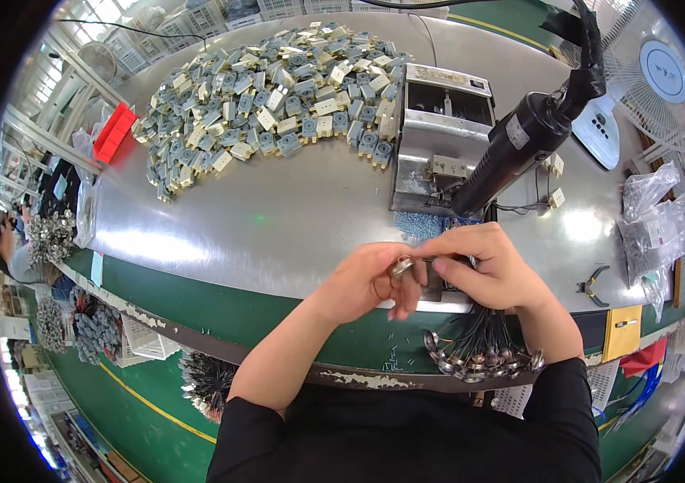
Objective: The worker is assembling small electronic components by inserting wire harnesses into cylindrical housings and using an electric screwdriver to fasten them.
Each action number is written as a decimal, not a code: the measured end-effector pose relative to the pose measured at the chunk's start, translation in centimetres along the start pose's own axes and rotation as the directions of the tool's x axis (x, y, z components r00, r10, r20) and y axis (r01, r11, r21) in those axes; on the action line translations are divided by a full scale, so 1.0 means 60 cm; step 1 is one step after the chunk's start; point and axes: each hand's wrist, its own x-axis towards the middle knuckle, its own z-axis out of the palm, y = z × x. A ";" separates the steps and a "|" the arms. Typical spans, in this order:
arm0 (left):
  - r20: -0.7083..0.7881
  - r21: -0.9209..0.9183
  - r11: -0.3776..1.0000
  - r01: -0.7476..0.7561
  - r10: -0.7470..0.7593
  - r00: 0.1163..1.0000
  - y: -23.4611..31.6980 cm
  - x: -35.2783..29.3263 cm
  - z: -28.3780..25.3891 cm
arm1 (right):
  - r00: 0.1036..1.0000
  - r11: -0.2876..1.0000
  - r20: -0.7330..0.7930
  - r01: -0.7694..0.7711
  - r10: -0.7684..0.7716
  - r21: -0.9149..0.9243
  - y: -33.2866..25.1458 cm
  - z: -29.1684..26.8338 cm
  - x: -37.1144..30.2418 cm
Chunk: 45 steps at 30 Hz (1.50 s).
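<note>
My left hand [363, 280] pinches a small round metal part [401, 267] between thumb and fingers, just over the near edge of the table. Close against it, my right hand [491, 264] is closed, thumb and forefinger pressed together at the part's side. What the right fingers hold is too small and covered to make out. Below the right hand a bundle of black wires [483, 326] hangs over the green table edge, ending in several round metal pieces [479, 362]. A black electric screwdriver [507, 149] slants down just beyond the right hand.
A metal screw feeder [443, 121] stands ahead, with blue screws [416, 225] before it. A large heap of grey and cream blocks [278, 101] covers the far left. A red bin [115, 133], pliers [594, 288], a yellow pad [623, 332], plastic bags [652, 229] and a fan [664, 72] surround the table.
</note>
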 end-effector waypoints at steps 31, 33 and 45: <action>-0.117 0.499 0.812 -0.303 0.410 0.905 -0.003 -0.005 -0.001 | 1.000 0.999 0.010 -0.001 0.002 -0.054 -0.009 -0.012 0.009; 0.102 0.888 0.372 -0.270 0.414 0.905 0.047 -0.015 -0.020 | 0.944 0.973 0.239 -0.204 0.226 -0.111 -0.039 -0.039 0.009; -0.157 0.589 -0.442 0.677 0.759 0.632 0.198 0.025 -0.219 | 0.958 0.735 0.192 -0.028 0.213 -0.677 0.022 -0.079 -0.017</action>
